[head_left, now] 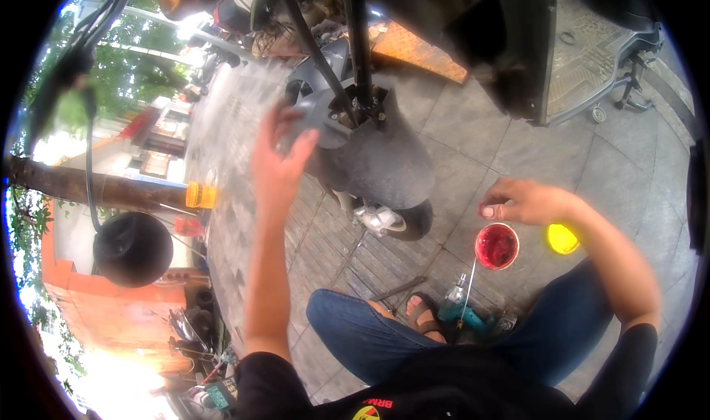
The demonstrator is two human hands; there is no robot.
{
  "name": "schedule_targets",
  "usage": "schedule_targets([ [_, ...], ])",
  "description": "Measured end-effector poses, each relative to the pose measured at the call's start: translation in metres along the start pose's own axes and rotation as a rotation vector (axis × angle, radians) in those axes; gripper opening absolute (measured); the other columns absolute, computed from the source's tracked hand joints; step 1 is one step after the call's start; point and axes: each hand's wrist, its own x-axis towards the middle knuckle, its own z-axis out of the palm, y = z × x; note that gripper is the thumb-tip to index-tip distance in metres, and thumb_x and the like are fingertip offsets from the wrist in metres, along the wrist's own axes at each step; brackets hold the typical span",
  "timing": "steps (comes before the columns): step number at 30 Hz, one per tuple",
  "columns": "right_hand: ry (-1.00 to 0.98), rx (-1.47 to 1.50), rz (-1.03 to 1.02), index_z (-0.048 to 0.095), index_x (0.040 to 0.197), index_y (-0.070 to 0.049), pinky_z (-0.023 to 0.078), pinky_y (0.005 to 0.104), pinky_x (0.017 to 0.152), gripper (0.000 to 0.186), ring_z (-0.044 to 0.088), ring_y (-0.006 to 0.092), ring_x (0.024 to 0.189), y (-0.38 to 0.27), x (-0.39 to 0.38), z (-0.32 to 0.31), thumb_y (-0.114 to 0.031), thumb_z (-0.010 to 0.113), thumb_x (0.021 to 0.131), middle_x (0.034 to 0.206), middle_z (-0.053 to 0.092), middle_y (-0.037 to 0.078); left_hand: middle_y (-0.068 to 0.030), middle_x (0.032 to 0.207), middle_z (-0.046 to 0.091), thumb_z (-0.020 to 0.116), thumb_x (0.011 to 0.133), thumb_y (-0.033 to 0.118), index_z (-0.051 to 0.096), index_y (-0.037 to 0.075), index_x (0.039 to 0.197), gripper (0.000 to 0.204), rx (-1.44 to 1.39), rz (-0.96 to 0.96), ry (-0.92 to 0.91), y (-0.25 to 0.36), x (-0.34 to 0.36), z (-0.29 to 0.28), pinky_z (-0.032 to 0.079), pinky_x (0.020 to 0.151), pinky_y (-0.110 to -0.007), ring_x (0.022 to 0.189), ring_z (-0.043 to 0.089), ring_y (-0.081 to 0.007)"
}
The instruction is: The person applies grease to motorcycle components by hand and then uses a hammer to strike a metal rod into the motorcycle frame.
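While the person squats on the paving with blue-jeaned knees [355, 331] spread and a sandalled foot [423, 315] between them, a teal power tool [470, 318] lies just beside that foot. Slightly further out, the right hand [521, 202] hangs above a small red bowl [496, 246], its fingertips pinched on what looks like a thin wire or rod [468, 290] dangling toward the tool. A yellow lid [562, 238] sits near the bowl. Beyond, the left hand [279, 161] is raised with fingers spread and loose, gripping nothing, close to the grey front mudguard [377, 161] of a scooter, whose wheel [410, 224] rests on the tiles
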Motion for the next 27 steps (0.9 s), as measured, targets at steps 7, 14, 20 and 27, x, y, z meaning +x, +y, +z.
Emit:
schedule_targets([
  [7,0.042,-0.066,-0.048,0.058,0.115,-0.005,0.044,0.0424,0.09,0.053,0.054,0.0359,0.109,-0.012,-0.003,0.001,-0.051,0.052,0.09,0.113,0.056,0.018,-0.0134,0.113,0.058,0.078,0.065,0.025,0.042,0.002,0.134,0.081,0.346,-0.096,-0.242,-0.015,0.046,0.041,0.044,0.091,-0.038,0.111,0.053,-0.0298],
  [14,0.069,-0.061,-0.055,0.058,0.115,-0.006,0.044,0.0428,0.089,0.053,0.055,0.0365,0.106,-0.001,-0.001,0.002,-0.052,0.052,0.09,0.112,0.056,0.018,-0.0162,0.097,0.067,0.074,0.065,0.014,0.069,0.002,0.089,0.028,0.455,0.144,-0.162,-0.027,0.048,0.065,0.042,0.097,-0.042,0.117,0.053,-0.0342],
  [20,0.027,-0.081,-0.074,0.058,0.115,-0.007,0.044,0.0436,0.088,0.054,0.055,0.0366,0.105,0.0,0.004,0.002,-0.054,0.051,0.089,0.11,0.056,0.019,-0.0107,0.099,0.066,0.077,0.065,0.02,0.044,-0.001,0.132,0.077,0.516,0.136,-0.184,-0.04,0.05,0.065,0.042,0.092,-0.038,0.108,0.053,-0.0289],
  [27,0.017,-0.093,-0.104,0.058,0.115,-0.006,0.045,0.0437,0.087,0.056,0.056,0.037,0.103,0.007,0.007,0.002,-0.055,0.05,0.089,0.108,0.056,0.02,-0.0106,0.087,0.069,0.077,0.065,0.014,0.04,-0.005,0.133,0.079,0.356,0.11,-0.101,-0.018,0.048,0.068,0.049,0.076,-0.033,0.082,0.064,-0.0242],
])
